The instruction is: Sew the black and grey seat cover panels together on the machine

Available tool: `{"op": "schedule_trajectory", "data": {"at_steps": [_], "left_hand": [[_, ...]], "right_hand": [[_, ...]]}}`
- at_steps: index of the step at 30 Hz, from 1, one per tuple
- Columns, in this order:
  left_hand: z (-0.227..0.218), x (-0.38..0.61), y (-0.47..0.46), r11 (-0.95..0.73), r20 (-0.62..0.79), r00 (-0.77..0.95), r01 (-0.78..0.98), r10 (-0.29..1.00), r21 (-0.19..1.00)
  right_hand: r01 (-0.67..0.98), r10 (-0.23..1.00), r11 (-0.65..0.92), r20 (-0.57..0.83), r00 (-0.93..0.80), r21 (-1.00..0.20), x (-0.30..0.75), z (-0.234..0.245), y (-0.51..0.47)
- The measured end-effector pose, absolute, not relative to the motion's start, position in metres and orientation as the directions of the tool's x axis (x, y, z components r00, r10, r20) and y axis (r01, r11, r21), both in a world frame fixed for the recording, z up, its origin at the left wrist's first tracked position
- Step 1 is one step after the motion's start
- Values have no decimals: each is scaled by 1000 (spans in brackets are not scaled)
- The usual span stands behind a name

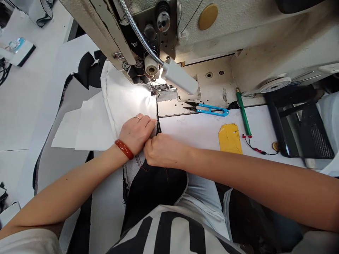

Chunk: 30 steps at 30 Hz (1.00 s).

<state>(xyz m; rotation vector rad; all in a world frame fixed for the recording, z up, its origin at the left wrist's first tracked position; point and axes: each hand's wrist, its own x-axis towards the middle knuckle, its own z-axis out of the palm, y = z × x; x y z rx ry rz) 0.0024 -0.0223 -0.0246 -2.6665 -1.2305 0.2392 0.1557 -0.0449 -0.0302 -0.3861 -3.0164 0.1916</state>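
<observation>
One white panel lay with its right edge at the presser foot, placed, as I judged it, so that the dark seam edge would line up with the needle. I had the left hand down on the panel just short of the foot, its fingers bent against the cloth, probably to keep it flat; whether they pinched anything, I couldn't tell. The right hand was clenched right beside it, fingers curled tight on the black fabric at the seam, which I took as a way to keep the edges together. The rest of that fabric trailed toward the lap, likely to spare the work area its bulk.

A white lamp on a metal stalk hung by the needle, the brightest patch falling where I most needed to see. Blue snips lay across the front edge of the machine bed, handy, I supposed, for threads. Farther right, a yellow card on the tabletop and a green pencil, its point on the bed, sat near a black tray, out of the cloth's way.
</observation>
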Motion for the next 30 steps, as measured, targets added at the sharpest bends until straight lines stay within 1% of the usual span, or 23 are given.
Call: {"op": "schedule_trajectory", "data": {"at_steps": [2, 4, 5, 6, 7, 9, 10, 11, 13, 15, 17, 20, 22, 24, 26, 28, 30], "left_hand": [[-25, -2, -21, -658, -45, 670, 712, 741, -245], [-23, -8, -21, -681, -38, 691, 700, 722, -215], [-22, -10, -22, -691, -44, 697, 697, 716, -191], [-20, -13, -24, -699, -56, 701, 696, 711, -165], [-19, -15, -26, -704, -68, 702, 697, 709, -139], [-20, -17, -29, -705, -74, 701, 703, 709, -96], [-22, -18, -31, -699, -56, 697, 710, 714, -80], [-24, -19, -31, -691, -25, 691, 719, 722, -69], [-29, -21, -31, -669, 52, 671, 742, 740, -51], [-33, -23, -30, -655, 106, 655, 755, 749, -33], [-35, -24, -29, -663, 129, 660, 748, 741, -17], [-38, -25, -30, -684, 164, 676, 729, 718, -11], [-41, -24, -32, -673, 207, 662, 739, 721, -21], [-45, -22, -33, -652, 261, 635, 758, 727, -29], [-48, -20, -33, -639, 311, 614, 769, 726, -27], [-51, -19, -33, -643, 344, 605, 765, 718, -3], [-53, -19, -33, -653, 367, 596, 756, 714, 44]], "right_hand": [[258, 270, 955, 70, -960, -147, 157, -30, -44], [282, 298, 942, 67, -952, -181, 159, -30, -43], [316, 335, 926, 62, -940, -207, 160, -31, -43], [380, 403, 894, 51, -914, -239, 161, -32, -44], [477, 503, 834, 27, -864, -278, 163, -34, -46], [661, 699, 640, -61, -713, -392, 167, -36, -52], [705, 751, 535, -119, -649, -465, 170, -36, -56], [707, 769, 448, -168, -617, -548, 174, -36, -61], [627, 742, 338, -210, -636, -702, 180, -32, -69], [566, 728, 283, -211, -652, -774, 186, -27, -73], [582, 737, 256, -234, -634, -772, 190, -25, -72], [649, 739, 226, -307, -600, -727, 191, -30, -68], [673, 746, 228, -317, -585, -704, 189, -36, -68], [695, 764, 266, -294, -575, -668, 187, -39, -70], [733, 785, 324, -262, -561, -598, 185, -39, -72], [776, 812, 371, -227, -538, -511, 184, -35, -71], [819, 852, 377, -185, -490, -432, 184, -32, -67]]}}
